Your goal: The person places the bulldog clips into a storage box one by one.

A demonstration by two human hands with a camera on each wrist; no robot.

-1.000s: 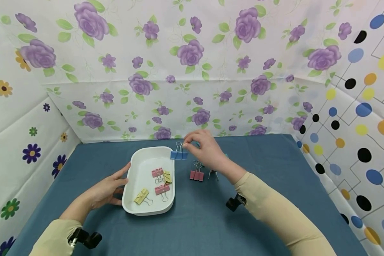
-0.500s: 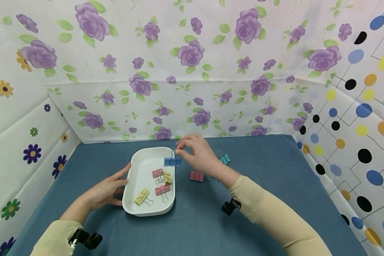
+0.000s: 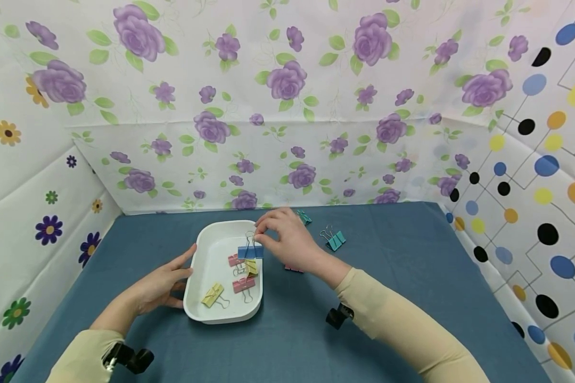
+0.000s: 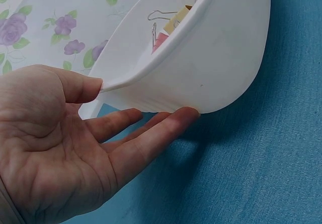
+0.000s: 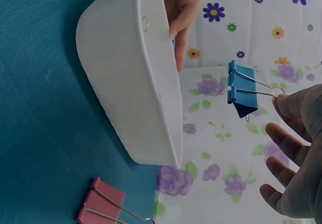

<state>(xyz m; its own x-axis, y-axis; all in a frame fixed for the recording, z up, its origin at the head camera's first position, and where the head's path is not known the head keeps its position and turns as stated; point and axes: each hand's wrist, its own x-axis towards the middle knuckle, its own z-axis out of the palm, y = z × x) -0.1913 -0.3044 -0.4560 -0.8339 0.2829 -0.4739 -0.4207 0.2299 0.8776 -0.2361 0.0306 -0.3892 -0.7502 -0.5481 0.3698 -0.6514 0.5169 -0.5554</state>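
Note:
In the head view, my right hand (image 3: 289,242) pinches a blue binder clip (image 3: 250,252) by its wire handles, over the right side of a white tray (image 3: 215,247). The right wrist view has this blue clip (image 5: 245,90) hanging from thumb and forefinger, the other fingers spread. Inside the tray lie a pink binder clip (image 3: 243,284), a yellow clip (image 3: 213,294), and another pink and yellow pair close together. My left hand (image 3: 158,290) rests against the tray's left side, thumb (image 4: 85,87) at the rim and extended fingers along the outer wall.
Right of the tray on the blue cloth (image 3: 388,255) lie two teal binder clips, one in the open (image 3: 336,241) and one farther back (image 3: 304,217). A pink clip (image 5: 103,203) stands nearer the tray, mostly hidden by my right hand in the head view. Patterned sheets surround the table.
My right hand has carried the blue clip left and nearer, from beside the tray's right rim to over the tray. The teal clips have come into sight. My left hand stays put.

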